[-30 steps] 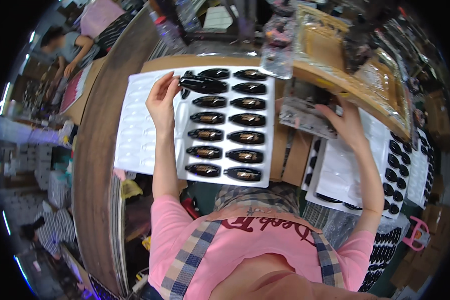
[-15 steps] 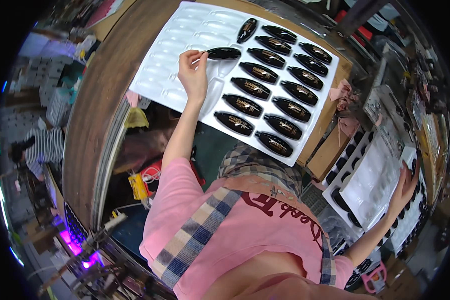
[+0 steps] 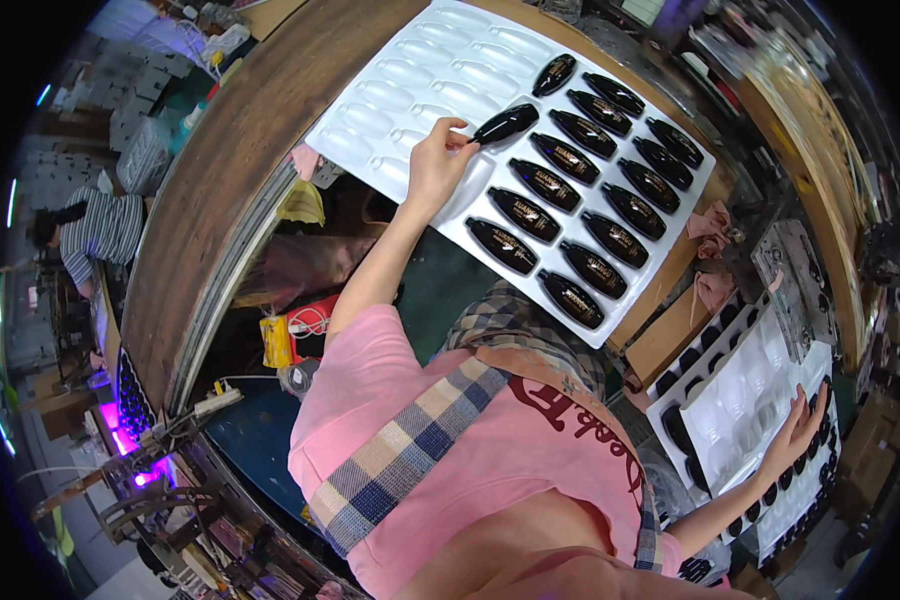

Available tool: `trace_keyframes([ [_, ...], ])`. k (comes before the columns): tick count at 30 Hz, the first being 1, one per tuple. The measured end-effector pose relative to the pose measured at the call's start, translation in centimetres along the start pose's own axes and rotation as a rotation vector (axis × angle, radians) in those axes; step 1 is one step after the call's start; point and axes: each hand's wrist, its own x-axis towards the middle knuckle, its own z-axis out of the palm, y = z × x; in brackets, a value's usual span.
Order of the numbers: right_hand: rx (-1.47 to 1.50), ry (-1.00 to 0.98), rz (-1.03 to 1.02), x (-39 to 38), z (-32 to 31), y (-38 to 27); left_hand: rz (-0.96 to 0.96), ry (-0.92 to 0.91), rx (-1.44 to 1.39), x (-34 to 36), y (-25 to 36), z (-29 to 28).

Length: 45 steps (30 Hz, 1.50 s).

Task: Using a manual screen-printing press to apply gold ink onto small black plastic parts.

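Observation:
My left hand pinches one end of a glossy black, spindle-shaped piece, its other end pointing away to the right. This piece is tilted over a white moulded plastic tray. On the tray's right side lie rows of similar black pieces with gold print; one piece at the far end is turned differently. My right hand, fingers apart, reaches out to the right over more white trays with dark pieces in them. A dark piece appears close to its fingertips; whether they touch is unclear.
The white tray rests on brown cardboard on a workbench. A wooden beam curves along the left. Pink cloths and a metal bracket are to the right. Far left, a person in a striped shirt is seen.
The whole view has shifted, with the tray appearing farther right. The black piece in my left hand has tilted upward at its far end. My right hand appears lower beside the stacked trays.

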Motion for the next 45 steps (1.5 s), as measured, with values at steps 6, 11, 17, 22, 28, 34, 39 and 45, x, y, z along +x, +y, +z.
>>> trace_keyframes([
  [6, 0.015, 0.108, 0.017, -0.7, -0.5, 0.0, 0.026, -0.006, 0.039, -0.1, 0.6, 0.7],
  [11, -0.035, 0.157, 0.061, -2.0, -2.4, 1.3, 0.113, 0.007, 0.117, -0.1, 1.3, 1.2],
  [17, -0.093, 0.197, 0.094, -3.8, -3.7, 2.8, 0.097, -0.001, 0.068, 0.0, 2.4, 1.7],
  [22, -0.078, 0.202, 0.114, -4.2, -3.9, 3.5, 0.133, 0.038, 0.104, 0.0, 2.7, 1.9],
  [28, -0.092, 0.196, 0.114, -3.8, -3.1, 3.0, 0.219, 0.063, 0.122, -0.2, 2.4, 2.5],
  [34, -0.089, 0.187, 0.134, -3.8, -2.9, 3.0, 0.373, 0.116, 0.129, -0.4, 2.5, 2.4],
  [39, -0.099, 0.189, 0.139, -3.9, -2.8, 2.9, 0.614, 0.21, 0.097, -0.5, 5.3, 0.9],
  [45, -0.128, 0.178, 0.139, -3.8, -2.5, 2.7, 0.975, 0.208, 0.005, -0.6, 10.4, -1.0],
])
